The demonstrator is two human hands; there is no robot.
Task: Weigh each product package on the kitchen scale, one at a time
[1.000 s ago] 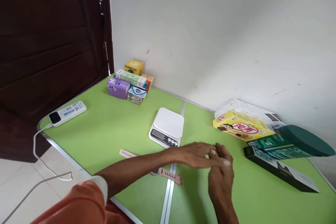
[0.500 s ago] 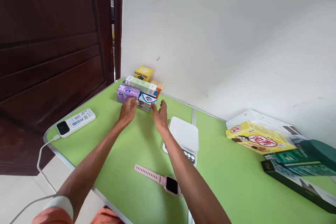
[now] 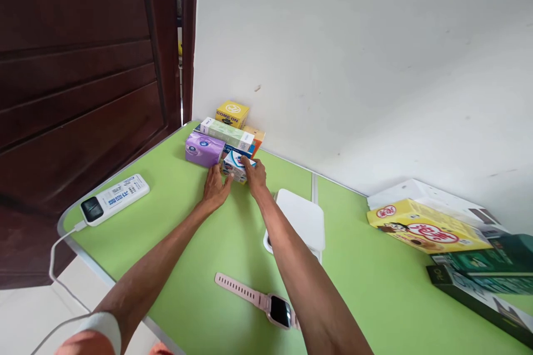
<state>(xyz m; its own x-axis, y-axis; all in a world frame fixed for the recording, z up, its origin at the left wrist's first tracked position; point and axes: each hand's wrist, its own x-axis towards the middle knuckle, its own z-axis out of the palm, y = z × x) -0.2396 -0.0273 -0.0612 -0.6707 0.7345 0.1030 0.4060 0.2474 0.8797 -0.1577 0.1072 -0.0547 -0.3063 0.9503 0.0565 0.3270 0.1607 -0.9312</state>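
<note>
A small white-and-blue soap box (image 3: 235, 161) stands at the front of a cluster of packages. My right hand (image 3: 255, 176) grips its right end, thumb over the top. Just in front and to the left, my left hand (image 3: 215, 187) has its fingers and thumb apart, close to the soap box's left front; whether it touches the box I cannot tell. A purple box (image 3: 204, 150) lies left of the soap box. Behind them are a long green-and-white box (image 3: 227, 133), an orange box (image 3: 259, 136) partly hidden, and a yellow box (image 3: 233, 113) against the wall.
On the green table (image 3: 183, 266) lie a white kitchen scale (image 3: 302, 216), a pink-strapped smartwatch (image 3: 278, 310) and a white cabled device (image 3: 115, 199). Yellow (image 3: 428, 227), green (image 3: 499, 260) and black-and-white boxes (image 3: 478, 299) sit at the right. A dark door (image 3: 79, 94) borders the left.
My right hand has closed on the soap box's right end. My left hand has come down and right, its fingers spreading near the box. The view has shifted slightly.
</note>
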